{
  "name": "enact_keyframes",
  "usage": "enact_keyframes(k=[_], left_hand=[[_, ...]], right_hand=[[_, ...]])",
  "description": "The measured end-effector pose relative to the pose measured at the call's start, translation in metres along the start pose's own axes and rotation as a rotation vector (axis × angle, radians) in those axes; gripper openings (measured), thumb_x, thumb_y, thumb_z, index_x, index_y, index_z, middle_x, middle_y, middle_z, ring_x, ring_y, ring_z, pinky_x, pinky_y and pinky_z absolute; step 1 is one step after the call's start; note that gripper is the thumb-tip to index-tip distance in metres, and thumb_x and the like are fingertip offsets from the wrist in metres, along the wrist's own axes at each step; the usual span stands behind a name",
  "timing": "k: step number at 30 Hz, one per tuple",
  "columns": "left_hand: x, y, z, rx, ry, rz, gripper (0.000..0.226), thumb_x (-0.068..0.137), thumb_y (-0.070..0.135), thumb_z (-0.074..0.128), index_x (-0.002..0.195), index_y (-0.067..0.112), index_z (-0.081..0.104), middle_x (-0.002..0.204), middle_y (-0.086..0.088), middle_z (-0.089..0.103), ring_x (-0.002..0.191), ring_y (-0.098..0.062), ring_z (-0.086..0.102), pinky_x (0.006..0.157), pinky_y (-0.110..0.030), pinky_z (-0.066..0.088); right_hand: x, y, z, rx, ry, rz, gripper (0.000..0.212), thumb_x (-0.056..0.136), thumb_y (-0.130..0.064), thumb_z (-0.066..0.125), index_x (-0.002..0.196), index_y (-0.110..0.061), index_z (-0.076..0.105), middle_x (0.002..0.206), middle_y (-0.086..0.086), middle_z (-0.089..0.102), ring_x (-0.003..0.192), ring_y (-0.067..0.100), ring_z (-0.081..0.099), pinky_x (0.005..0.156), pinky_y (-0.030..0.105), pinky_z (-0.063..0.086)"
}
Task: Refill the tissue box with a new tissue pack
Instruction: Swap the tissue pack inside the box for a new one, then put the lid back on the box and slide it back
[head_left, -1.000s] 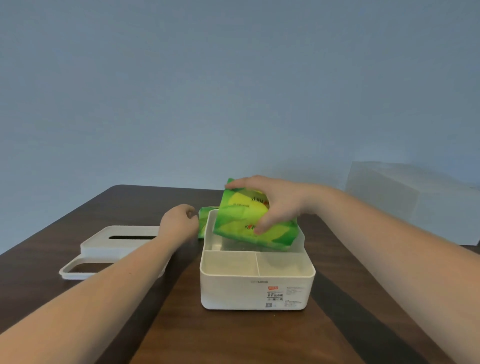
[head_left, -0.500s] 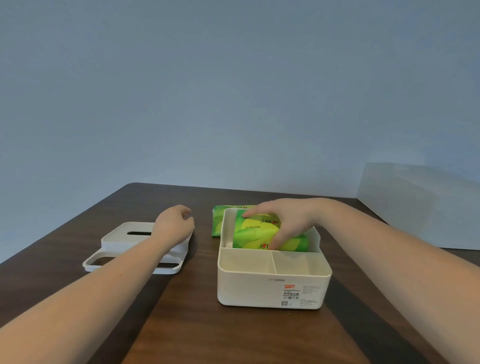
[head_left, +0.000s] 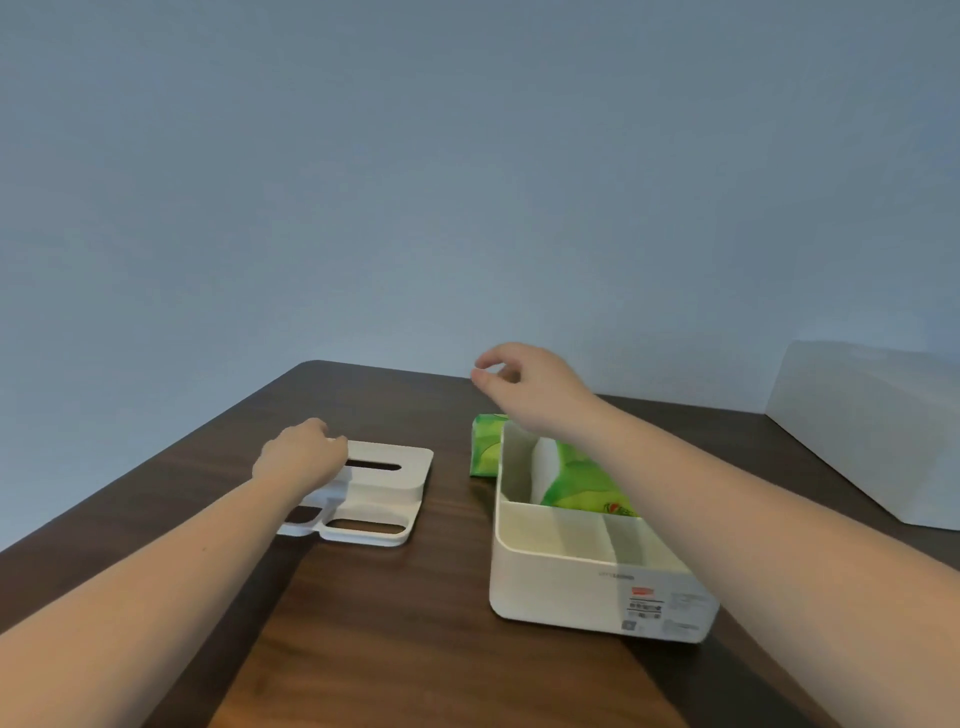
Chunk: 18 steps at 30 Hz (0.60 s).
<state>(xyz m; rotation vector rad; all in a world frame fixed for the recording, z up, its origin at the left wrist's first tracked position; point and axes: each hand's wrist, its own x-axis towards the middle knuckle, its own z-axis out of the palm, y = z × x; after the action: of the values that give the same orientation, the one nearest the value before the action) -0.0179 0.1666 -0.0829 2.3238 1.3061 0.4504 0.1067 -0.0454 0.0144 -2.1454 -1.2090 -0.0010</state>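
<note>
Tissue pack (head_left: 576, 486) in tissue box (head_left: 571, 582); right hand (head_left: 524, 387) above, fingers loosely curled (empty); left hand (head_left: 301, 454) gripping lid (head_left: 387, 491).

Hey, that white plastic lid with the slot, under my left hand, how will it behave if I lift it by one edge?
The flat white plastic lid looks stiff, so it should hardly bend. With three cutouts it is probably light. Its smooth finish may slip, so the left hand should grip firmly.

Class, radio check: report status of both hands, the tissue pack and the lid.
Left hand resting on lid, grip unclear. Right hand empty, above box. Tissue pack in rear compartment. Second pack behind box, not obstructing.
</note>
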Motion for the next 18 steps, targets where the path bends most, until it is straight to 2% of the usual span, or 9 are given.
enact_keyframes(k=[2, 4, 7, 10, 13, 14, 15, 17, 18], left_hand=[[0.002, -0.006, -0.002, -0.029, 0.022, -0.014, 0.049, 0.095, 0.032, 0.043, 0.139, 0.011, 0.043, 0.138, -0.012, 0.054, 0.123, -0.032, 0.052, 0.098, -0.04, 0.045], [0.003, -0.01, -0.004, -0.107, 0.071, 0.001, 0.045, 0.095, 0.025, 0.045, 0.137, 0.009, 0.047, 0.138, -0.013, 0.055, 0.124, -0.031, 0.053, 0.1, -0.041, 0.045], [0.004, -0.017, -0.009, -0.176, 0.156, 0.022, 0.041, 0.095, 0.016, 0.046, 0.134, 0.009, 0.05, 0.136, -0.012, 0.057, 0.125, -0.031, 0.052, 0.102, -0.042, 0.043], [0.006, -0.028, -0.017, -0.094, 0.149, -0.012, 0.044, 0.093, 0.02, 0.046, 0.136, 0.011, 0.048, 0.135, -0.011, 0.057, 0.122, -0.031, 0.054, 0.097, -0.041, 0.046], [0.008, -0.041, -0.024, -0.023, 0.036, -0.082, 0.049, 0.091, 0.022, 0.046, 0.138, 0.009, 0.044, 0.136, -0.011, 0.055, 0.12, -0.03, 0.054, 0.089, -0.036, 0.045], [0.009, -0.044, -0.025, -0.019, 0.016, -0.096, 0.048, 0.09, 0.021, 0.046, 0.136, 0.007, 0.045, 0.134, -0.012, 0.056, 0.116, -0.029, 0.055, 0.085, -0.035, 0.043], [0.008, -0.046, -0.025, -0.017, 0.005, -0.105, 0.045, 0.089, 0.019, 0.046, 0.132, 0.006, 0.048, 0.13, -0.012, 0.058, 0.108, -0.028, 0.056, 0.081, -0.033, 0.042], [0.006, -0.049, -0.024, -0.027, 0.003, -0.108, 0.04, 0.088, 0.017, 0.047, 0.126, 0.004, 0.053, 0.121, -0.013, 0.061, 0.093, -0.026, 0.053, 0.075, -0.032, 0.042], [0.005, -0.05, -0.023, -0.035, 0.012, -0.108, 0.038, 0.088, 0.017, 0.048, 0.124, 0.004, 0.055, 0.117, -0.013, 0.062, 0.09, -0.025, 0.051, 0.075, -0.032, 0.043]], right_hand=[[0.004, -0.015, 0.017, -0.015, -0.043, 0.001, 0.036, 0.095, -0.037, 0.051, 0.125, -0.019, 0.059, 0.112, 0.001, 0.064, 0.109, 0.019, 0.058, 0.084, 0.025, 0.04], [0.009, -0.027, 0.036, -0.093, -0.14, 0.001, 0.04, 0.095, -0.036, 0.05, 0.13, -0.019, 0.055, 0.13, 0.001, 0.059, 0.121, 0.021, 0.053, 0.094, 0.03, 0.042], [0.017, -0.04, 0.066, -0.229, -0.297, 0.038, 0.039, 0.095, -0.028, 0.048, 0.132, -0.015, 0.052, 0.135, 0.004, 0.056, 0.123, 0.025, 0.052, 0.1, 0.036, 0.045], [0.023, -0.048, 0.088, -0.359, -0.443, 0.082, 0.039, 0.096, -0.018, 0.045, 0.133, -0.006, 0.05, 0.128, 0.01, 0.058, 0.107, 0.027, 0.057, 0.083, 0.032, 0.047], [0.028, -0.055, 0.098, -0.409, -0.578, 0.138, 0.041, 0.095, -0.015, 0.052, 0.132, 0.002, 0.051, 0.11, 0.012, 0.052, 0.091, 0.027, 0.049, 0.062, 0.029, 0.044], [0.029, -0.056, 0.1, -0.426, -0.613, 0.16, 0.043, 0.095, -0.016, 0.055, 0.133, 0.002, 0.05, 0.11, 0.012, 0.049, 0.093, 0.028, 0.05, 0.065, 0.03, 0.047], [0.031, -0.056, 0.102, -0.443, -0.645, 0.19, 0.045, 0.094, -0.016, 0.057, 0.135, 0.002, 0.048, 0.114, 0.012, 0.05, 0.098, 0.03, 0.055, 0.075, 0.031, 0.052], [0.035, -0.053, 0.109, -0.42, -0.673, 0.274, 0.048, 0.094, -0.016, 0.057, 0.136, 0.002, 0.045, 0.13, 0.016, 0.052, 0.111, 0.035, 0.062, 0.094, 0.04, 0.053], [0.036, -0.052, 0.111, -0.382, -0.664, 0.318, 0.048, 0.094, -0.016, 0.055, 0.137, 0.002, 0.042, 0.134, 0.019, 0.05, 0.112, 0.037, 0.062, 0.096, 0.043, 0.053]])
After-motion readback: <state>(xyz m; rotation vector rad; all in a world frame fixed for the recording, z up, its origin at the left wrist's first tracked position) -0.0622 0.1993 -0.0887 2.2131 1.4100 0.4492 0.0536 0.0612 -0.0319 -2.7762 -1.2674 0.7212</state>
